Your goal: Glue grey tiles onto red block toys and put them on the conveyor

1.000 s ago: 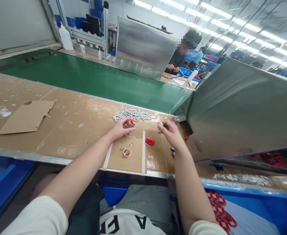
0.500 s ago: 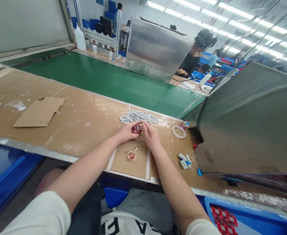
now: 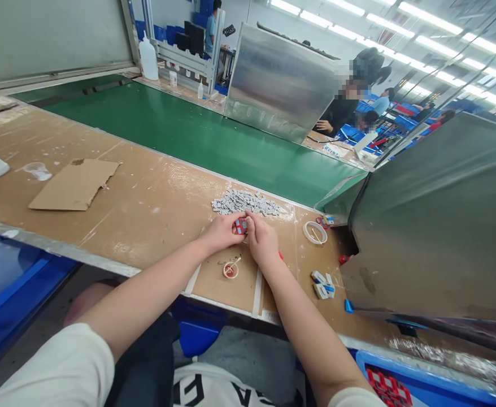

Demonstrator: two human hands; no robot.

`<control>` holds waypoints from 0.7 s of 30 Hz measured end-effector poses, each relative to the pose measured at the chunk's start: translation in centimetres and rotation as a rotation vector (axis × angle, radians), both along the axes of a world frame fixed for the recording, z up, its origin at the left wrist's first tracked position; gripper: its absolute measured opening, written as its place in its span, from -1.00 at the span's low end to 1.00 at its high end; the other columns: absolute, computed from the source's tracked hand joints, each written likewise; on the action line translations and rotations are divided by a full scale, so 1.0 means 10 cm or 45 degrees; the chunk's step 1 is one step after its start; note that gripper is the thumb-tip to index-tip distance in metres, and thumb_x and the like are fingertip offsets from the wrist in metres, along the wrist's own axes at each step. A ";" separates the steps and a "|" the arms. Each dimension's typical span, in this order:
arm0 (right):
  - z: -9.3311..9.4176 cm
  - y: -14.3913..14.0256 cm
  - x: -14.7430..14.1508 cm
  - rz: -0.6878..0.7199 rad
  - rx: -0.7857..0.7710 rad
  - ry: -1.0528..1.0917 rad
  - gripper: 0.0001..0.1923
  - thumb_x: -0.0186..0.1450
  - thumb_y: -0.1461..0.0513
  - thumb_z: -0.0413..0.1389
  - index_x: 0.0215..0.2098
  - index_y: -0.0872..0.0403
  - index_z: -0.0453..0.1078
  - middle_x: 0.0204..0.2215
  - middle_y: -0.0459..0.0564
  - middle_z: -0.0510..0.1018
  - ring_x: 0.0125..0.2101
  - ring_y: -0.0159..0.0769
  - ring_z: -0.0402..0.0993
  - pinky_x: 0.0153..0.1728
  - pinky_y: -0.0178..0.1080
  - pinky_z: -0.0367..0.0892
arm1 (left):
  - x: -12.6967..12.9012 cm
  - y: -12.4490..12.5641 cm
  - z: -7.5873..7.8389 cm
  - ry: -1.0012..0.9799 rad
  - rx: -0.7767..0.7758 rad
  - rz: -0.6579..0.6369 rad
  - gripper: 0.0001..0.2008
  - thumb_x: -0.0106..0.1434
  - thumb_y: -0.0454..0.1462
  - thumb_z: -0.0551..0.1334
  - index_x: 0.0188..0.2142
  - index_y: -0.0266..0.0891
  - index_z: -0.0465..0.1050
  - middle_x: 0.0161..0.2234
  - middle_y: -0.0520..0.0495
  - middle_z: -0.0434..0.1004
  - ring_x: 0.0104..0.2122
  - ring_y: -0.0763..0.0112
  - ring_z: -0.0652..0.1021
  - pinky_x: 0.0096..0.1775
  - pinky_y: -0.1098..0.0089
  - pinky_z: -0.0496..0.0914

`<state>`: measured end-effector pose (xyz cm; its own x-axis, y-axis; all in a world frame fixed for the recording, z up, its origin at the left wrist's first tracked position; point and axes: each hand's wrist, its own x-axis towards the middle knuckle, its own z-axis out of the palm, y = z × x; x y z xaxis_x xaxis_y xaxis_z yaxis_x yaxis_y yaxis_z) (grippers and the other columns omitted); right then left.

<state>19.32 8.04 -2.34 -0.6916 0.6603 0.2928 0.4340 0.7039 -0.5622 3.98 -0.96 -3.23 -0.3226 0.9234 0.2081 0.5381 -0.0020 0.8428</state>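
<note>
My left hand (image 3: 220, 232) and my right hand (image 3: 261, 240) meet over the brown worktable (image 3: 146, 203), both pinching one small red part (image 3: 240, 225) between the fingertips. Just beyond them lies a heap of several small grey pieces (image 3: 244, 203). A small round cap with a stick in it (image 3: 230, 269) sits on the table below my hands. A sliver of a second red part (image 3: 281, 255) shows under my right wrist.
A white ring-shaped dish (image 3: 314, 232) and small blue-and-white pieces (image 3: 323, 284) lie to the right. A cardboard scrap (image 3: 75, 183) lies at left. A green conveyor belt (image 3: 197, 141) runs behind. Metal screens (image 3: 434, 220) stand right; a person (image 3: 349, 102) works beyond. A blue bin (image 3: 404, 387) holds red parts.
My right hand came in from the right to join the left on the red part and now covers the loose red part. The view has shifted, so the table sits further right.
</note>
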 end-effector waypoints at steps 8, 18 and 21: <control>0.00 0.10 0.05 0.196 -0.331 0.292 -0.33 0.63 -0.11 -0.22 0.39 -0.02 0.49 0.29 0.11 0.62 0.32 -0.04 0.53 0.36 0.02 0.40 | 0.00 -0.01 0.03 -0.059 -0.010 -0.033 -0.39 0.18 -0.23 0.40 0.25 -0.13 0.52 -0.30 0.00 0.64 -0.37 0.25 0.58 -0.31 0.33 0.40; -0.13 0.22 0.03 0.297 -0.232 0.559 -0.30 0.48 -0.16 0.16 0.44 -0.02 0.35 0.11 0.17 0.56 0.03 -0.09 0.55 0.08 0.00 0.55 | -0.09 -0.07 0.01 -0.383 0.357 -0.347 -0.41 0.38 -0.14 0.32 0.36 -0.15 0.38 0.13 -0.21 0.64 0.06 0.08 0.66 0.12 0.17 0.51; -0.13 0.24 0.04 0.405 -0.232 0.573 -0.27 0.46 -0.20 0.20 0.43 -0.02 0.36 0.25 0.22 0.55 0.18 0.01 0.57 0.22 0.08 0.52 | -0.09 -0.05 -0.03 -0.664 0.405 -0.445 -0.44 0.47 0.04 0.31 0.32 -0.18 0.42 0.16 -0.26 0.62 0.14 0.05 0.63 0.17 0.17 0.49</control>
<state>19.72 10.39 -3.62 -0.6980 0.5076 0.5051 -0.0925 0.6354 -0.7666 3.10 -1.43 -3.49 -0.1492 0.9110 0.3845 -0.0134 -0.3907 0.9204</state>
